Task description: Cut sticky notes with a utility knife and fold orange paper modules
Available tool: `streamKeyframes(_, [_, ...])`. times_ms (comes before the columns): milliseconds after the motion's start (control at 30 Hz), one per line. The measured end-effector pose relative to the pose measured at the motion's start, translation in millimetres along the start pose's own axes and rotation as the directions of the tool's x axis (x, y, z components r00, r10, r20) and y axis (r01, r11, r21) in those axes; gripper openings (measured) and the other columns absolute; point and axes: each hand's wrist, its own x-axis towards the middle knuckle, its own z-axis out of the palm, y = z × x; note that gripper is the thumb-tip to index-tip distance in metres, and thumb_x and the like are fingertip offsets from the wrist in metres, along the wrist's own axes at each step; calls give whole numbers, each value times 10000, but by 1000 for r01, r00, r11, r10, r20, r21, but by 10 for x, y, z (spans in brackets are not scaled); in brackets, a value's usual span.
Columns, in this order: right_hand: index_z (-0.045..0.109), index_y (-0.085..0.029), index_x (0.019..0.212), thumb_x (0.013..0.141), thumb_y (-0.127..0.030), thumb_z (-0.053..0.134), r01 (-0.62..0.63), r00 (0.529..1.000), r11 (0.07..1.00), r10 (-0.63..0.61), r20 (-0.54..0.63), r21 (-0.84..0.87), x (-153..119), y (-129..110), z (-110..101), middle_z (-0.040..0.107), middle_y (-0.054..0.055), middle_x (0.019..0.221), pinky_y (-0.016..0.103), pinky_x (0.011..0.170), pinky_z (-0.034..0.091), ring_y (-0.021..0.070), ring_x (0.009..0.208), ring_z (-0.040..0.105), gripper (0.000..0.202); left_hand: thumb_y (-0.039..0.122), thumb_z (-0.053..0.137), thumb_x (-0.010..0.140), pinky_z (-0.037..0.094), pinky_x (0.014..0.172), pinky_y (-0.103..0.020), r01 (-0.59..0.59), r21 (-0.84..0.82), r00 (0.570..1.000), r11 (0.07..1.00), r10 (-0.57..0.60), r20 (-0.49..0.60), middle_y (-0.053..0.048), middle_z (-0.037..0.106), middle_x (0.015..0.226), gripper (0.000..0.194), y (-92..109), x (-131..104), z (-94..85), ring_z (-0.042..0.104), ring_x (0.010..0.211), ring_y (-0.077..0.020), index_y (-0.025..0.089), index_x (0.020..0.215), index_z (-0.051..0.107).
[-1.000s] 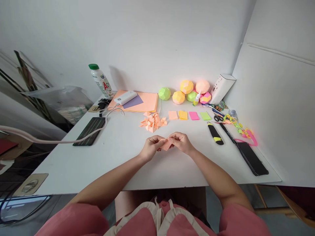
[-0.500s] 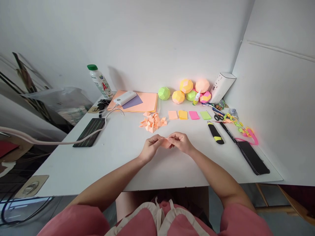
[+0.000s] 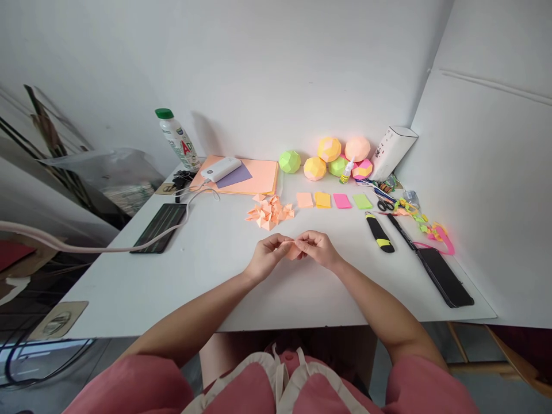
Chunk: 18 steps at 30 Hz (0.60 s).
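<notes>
Between my two hands is a small piece of peach paper (image 3: 292, 251), held just above the white table. My left hand (image 3: 268, 256) pinches its left side, and my right hand (image 3: 319, 249) pinches its upper right edge; the fingertips nearly meet. The fingers hide part of the paper. Just beyond lies a pile of folded peach paper pieces (image 3: 269, 213). To the right of that pile are sticky-note stacks in peach (image 3: 305, 200), orange (image 3: 322, 200), pink (image 3: 342, 201) and green (image 3: 362, 201).
Faceted paper balls (image 3: 314, 168) and a small glue bottle (image 3: 347, 171) stand by the wall. A utility knife (image 3: 379, 233), scissors (image 3: 385, 205) and a black case (image 3: 444, 277) lie right. Left are a phone (image 3: 159, 229), a cable, a power bank (image 3: 221, 170) on peach sheets and a bottle (image 3: 177, 140).
Both hands keep their pinch on the peach paper, with barely any movement. The whole view has shifted slightly.
</notes>
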Motion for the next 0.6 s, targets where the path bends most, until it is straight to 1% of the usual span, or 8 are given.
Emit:
streamKeyframes(167, [619, -160, 784, 771, -417, 647, -1, 1000, 1000, 1, 5, 16, 3, 7, 0, 667, 22, 668, 278, 563, 506, 136, 570, 630, 259, 441, 633, 763, 504, 749, -346, 3, 13, 1000, 1000, -2, -8, -34, 685, 735, 265, -11, 7, 2, 646, 736, -188, 178, 792, 621])
streamKeyframes(367, [622, -157, 783, 770, -406, 649, -11, 1000, 1000, 11, 16, 18, 0, 9, 7, 665, 19, 662, 273, 562, 503, 137, 574, 633, 251, 440, 636, 757, 504, 742, -341, 23, -32, 1000, 999, -23, 14, -31, 690, 715, 269, -28, 18, -1, 656, 725, -188, 174, 794, 613])
streamKeyframes(600, [623, -159, 771, 769, -389, 651, -30, 999, 999, 30, 23, 13, -4, 0, 13, 660, 16, 661, 276, 577, 508, 135, 578, 634, 232, 422, 624, 764, 491, 708, -319, 50, 51, 999, 997, -49, -18, -38, 665, 730, 258, -85, 26, -25, 640, 722, -181, 167, 791, 595])
